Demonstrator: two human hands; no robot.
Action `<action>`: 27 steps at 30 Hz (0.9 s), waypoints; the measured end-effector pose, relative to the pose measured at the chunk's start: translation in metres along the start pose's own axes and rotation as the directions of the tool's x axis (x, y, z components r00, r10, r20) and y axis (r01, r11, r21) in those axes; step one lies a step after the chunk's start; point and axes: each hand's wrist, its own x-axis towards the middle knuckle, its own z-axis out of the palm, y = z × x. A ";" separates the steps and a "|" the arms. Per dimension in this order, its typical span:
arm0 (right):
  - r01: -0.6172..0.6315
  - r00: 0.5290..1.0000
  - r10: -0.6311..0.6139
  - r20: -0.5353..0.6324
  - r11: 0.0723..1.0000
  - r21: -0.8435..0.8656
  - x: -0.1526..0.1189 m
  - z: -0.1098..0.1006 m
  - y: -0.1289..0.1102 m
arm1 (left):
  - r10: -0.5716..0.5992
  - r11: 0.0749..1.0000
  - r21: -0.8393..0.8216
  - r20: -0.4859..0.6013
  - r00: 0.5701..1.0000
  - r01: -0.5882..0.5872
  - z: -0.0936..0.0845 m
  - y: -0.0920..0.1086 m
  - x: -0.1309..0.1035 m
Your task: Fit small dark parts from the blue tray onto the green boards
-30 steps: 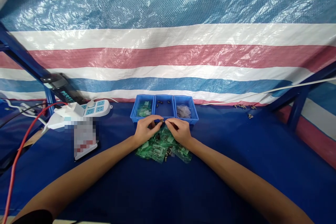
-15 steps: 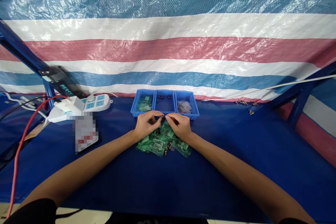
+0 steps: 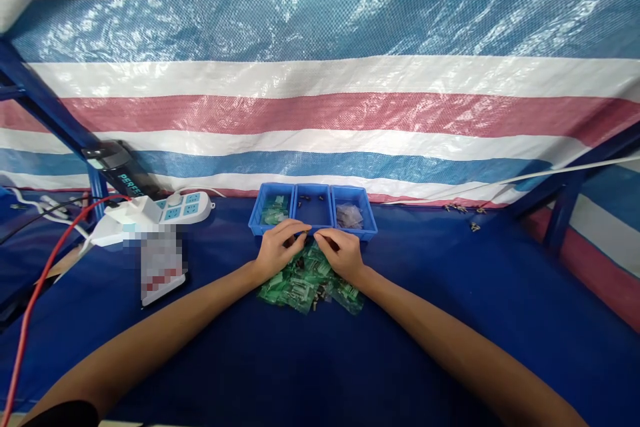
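Observation:
My left hand (image 3: 281, 248) and my right hand (image 3: 342, 252) are close together at the front edge of the blue bins, fingers pinched. A tiny brass-coloured piece shows at my left fingertips. What my right fingertips hold, if anything, is too small to name. Below the hands lies a pile of green plastic packets (image 3: 299, 287) with small metal parts among them. The left bin (image 3: 254, 219) holds green packets, the middle bin (image 3: 314, 219) a few small dark parts, and the right bin (image 3: 371, 219) clear packets.
At the left are a white power strip (image 3: 197, 208), a red cable (image 3: 37, 293), a black bottle (image 3: 123, 167) and a blurred flat object (image 3: 163, 270). Small metal parts (image 3: 475, 227) lie at the back right. A striped sheet (image 3: 320, 113) hangs behind the blue table (image 3: 310, 373).
The whole view has tilted up, so the table and bins appear slightly lower. My hands remain pinched at the bins' front edge, and small dark parts in the middle bin lie differently.

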 end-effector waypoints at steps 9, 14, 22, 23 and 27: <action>-0.030 0.999 0.030 -0.010 1.000 0.000 -0.001 0.000 0.000 | -0.117 0.992 -0.057 -0.009 0.993 0.117 0.004 -0.004 -0.006; -0.011 1.000 0.011 -0.001 1.000 0.012 -0.001 0.001 0.000 | -0.116 0.988 -0.101 0.027 0.993 0.118 0.005 -0.006 -0.007; -0.032 0.998 0.032 0.053 0.999 0.009 -0.001 0.002 0.001 | -0.098 0.990 -0.100 0.051 0.994 0.103 0.004 -0.006 -0.008; -0.038 0.997 0.038 0.062 0.999 0.009 -0.002 0.001 0.001 | -0.096 0.991 -0.093 0.049 0.994 0.100 0.003 -0.005 -0.007; -0.078 0.994 0.078 0.074 0.997 0.005 -0.001 0.000 -0.001 | -0.083 0.995 -0.056 0.025 0.996 0.085 0.001 -0.001 -0.005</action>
